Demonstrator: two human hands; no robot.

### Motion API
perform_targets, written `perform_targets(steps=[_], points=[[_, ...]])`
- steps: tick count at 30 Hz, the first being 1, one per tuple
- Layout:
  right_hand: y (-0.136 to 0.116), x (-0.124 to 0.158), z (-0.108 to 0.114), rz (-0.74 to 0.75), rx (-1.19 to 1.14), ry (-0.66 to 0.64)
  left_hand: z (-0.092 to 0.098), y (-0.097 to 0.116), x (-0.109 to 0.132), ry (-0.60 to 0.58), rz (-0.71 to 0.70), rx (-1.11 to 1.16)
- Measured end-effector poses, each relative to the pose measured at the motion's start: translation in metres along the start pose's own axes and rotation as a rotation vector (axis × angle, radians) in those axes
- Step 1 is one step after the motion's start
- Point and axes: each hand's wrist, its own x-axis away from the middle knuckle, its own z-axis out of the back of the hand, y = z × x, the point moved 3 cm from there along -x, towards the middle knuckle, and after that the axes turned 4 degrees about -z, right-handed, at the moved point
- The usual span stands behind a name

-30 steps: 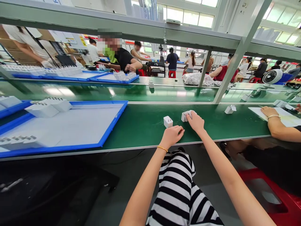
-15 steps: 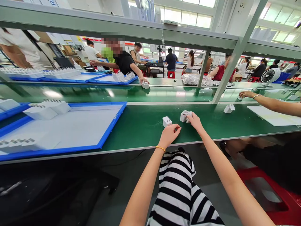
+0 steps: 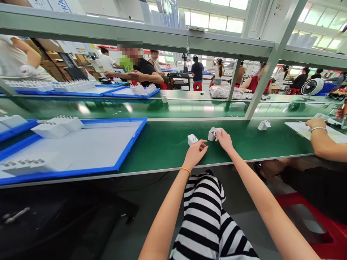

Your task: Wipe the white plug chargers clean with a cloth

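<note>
Head view: right hand [image 3: 223, 141] grips a matte white plastic charger cube [image 3: 211, 134], left hand [image 3: 194, 154] open, empty, beside another cube [image 3: 192, 139].

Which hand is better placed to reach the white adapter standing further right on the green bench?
The right hand seems better placed: it is at one white adapter, closer to the far white adapter. The left hand lies further away, beside another white adapter.

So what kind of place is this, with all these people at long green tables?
It looks like a factory, probably an assembly line. Long green workbenches run in rows, workers like the person in a black shirt sit along them, and blue-rimmed trays hold many matching white plug-in chargers.
</note>
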Motion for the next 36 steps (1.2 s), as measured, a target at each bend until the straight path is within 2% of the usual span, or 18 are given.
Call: perform_targets(steps=[6, 11, 16, 22, 25, 32, 36], points=[[-0.009, 0.035, 0.014, 0.193, 0.128, -0.093, -0.004, -0.006, -0.001, -0.022, -0.016, 0.049], [-0.024, 0.064, 0.03, 0.371, 0.382, -0.187, -0.006, -0.007, -0.004, -0.082, 0.009, 0.113], [-0.049, 0.065, 0.04, 0.599, 0.675, -0.156, -0.005, -0.007, -0.004, -0.071, 0.017, 0.153], [-0.072, 0.057, 0.032, 0.872, 0.903, -0.173, -0.004, -0.005, -0.003, -0.068, -0.004, 0.151], [-0.073, 0.056, 0.026, 0.93, 0.95, -0.197, -0.003, -0.004, -0.002, -0.073, -0.01, 0.133], [-0.07, 0.057, 0.021, 0.967, 0.97, -0.202, -0.004, -0.005, -0.003, -0.069, -0.044, 0.121], [-0.072, 0.056, 0.022, 0.967, 0.96, -0.226, -0.004, -0.006, -0.005, -0.021, -0.073, 0.084]])
